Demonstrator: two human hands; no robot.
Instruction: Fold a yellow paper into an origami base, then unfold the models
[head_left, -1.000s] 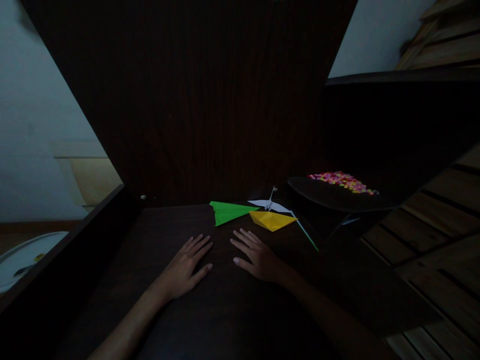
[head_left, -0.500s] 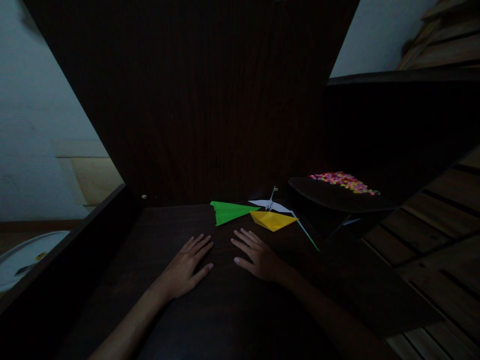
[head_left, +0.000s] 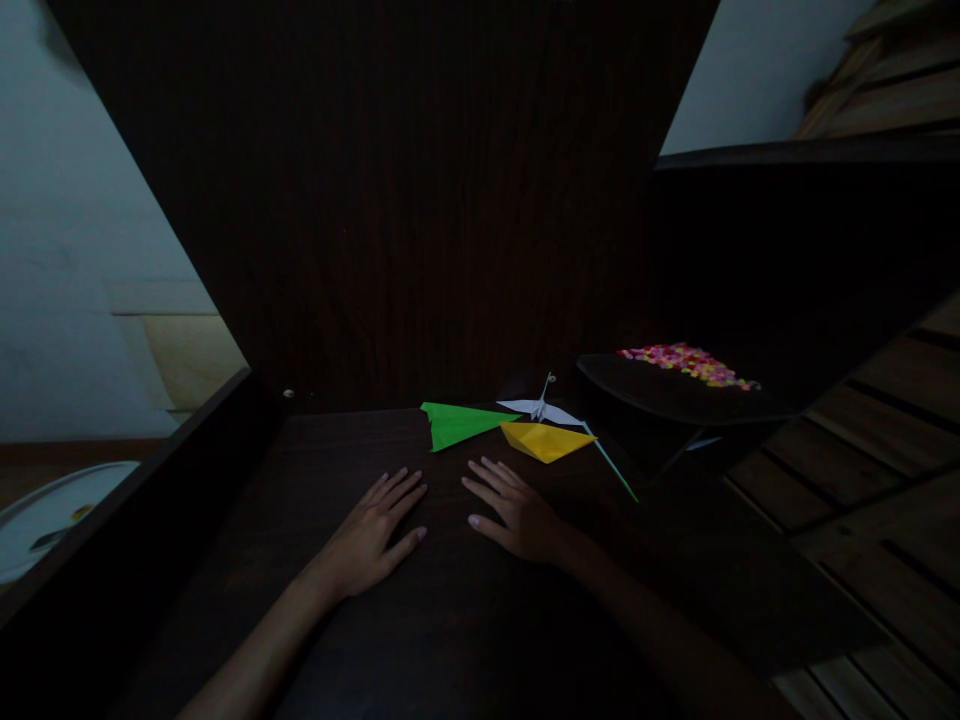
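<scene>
My left hand lies flat, palm down, on a dark wooden table, fingers stretched out and slightly spread, holding nothing. My right hand lies flat beside it in the same way, fingers loose and pointing away from me, also holding nothing. The two hands are near each other but apart.

Just beyond my fingertips sit three folded paper shapes. The green paper plane is nearest my left hand's reach: a long, sharp dart with crisp creases, its tip pointing right. Touching or just beside that tip is a yellow folded piece, a flat pointed wedge, lying just beyond my right hand. Behind the yellow one stands a small white paper crane, wings spread, neck raised. A thin green strip runs from beside the yellow piece toward the table's right edge.

Further right, a dark tray holds a heap of small pink, yellow and red bits. The room is dim.
</scene>
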